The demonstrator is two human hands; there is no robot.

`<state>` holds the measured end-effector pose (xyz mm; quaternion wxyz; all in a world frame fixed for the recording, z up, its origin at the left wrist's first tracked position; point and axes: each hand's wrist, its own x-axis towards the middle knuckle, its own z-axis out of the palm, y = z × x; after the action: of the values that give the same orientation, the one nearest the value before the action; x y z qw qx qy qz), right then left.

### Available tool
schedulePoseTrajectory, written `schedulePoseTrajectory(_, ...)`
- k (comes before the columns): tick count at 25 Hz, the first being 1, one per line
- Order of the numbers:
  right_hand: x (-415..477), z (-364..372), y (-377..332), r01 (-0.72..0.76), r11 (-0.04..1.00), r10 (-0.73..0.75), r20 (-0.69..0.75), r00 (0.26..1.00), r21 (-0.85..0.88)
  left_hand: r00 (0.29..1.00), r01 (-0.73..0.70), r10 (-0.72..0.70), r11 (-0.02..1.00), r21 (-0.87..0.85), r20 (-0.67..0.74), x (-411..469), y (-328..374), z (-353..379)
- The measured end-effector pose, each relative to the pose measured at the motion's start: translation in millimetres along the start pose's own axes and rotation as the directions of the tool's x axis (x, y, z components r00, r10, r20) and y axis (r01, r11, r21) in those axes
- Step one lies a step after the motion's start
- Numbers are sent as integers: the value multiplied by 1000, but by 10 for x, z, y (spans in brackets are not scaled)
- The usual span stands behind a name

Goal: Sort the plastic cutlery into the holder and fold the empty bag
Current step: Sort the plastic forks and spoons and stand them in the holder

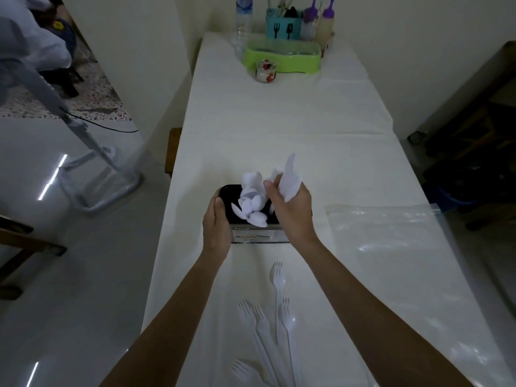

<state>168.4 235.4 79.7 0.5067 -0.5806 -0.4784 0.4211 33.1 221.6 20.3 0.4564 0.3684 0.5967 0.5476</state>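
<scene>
Our left hand (pixel 216 222) wraps the left side of the black rectangular plastic holder (pixel 227 191), fingers curled round it, steadying it. Our right hand (pixel 290 210) pinches a bunch of white plastic spoons (pixel 290 180) just above the holder's right part, bowls up. More white spoons (pixel 251 205) stand in the holder, bowls up.

Key relation: the white plastic forks (pixel 268 325) lie loose on the white-covered table (pixel 279 129), on our side of the holder, between our forearms. Their long axes run roughly away from us, tines toward the holder. We judge the right hand is better placed to pull back for them. The clear flat plastic bag (pixel 391 233) lies right of the right hand, not yet folded.
</scene>
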Motion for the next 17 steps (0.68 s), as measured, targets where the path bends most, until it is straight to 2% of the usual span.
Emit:
schedulePoseTrajectory(7, -109, -98, 19, 39, 998, -42, 70, 997, 47, 1000, -2, 2, 1000, -9, 14, -25, 18, 2)
schedulePoseTrajectory(14, -322, -362, -25, 322, 933, -305, 121, 945, -163, 1000, 5, -5, 1000, 17, 11, -38, 30, -14)
schedulePoseTrajectory(17, -400, -397, 118, 502, 792, -430, 266, 863, -348, 1000, -5, 4, 999, 46, 14, -37, 42, -15)
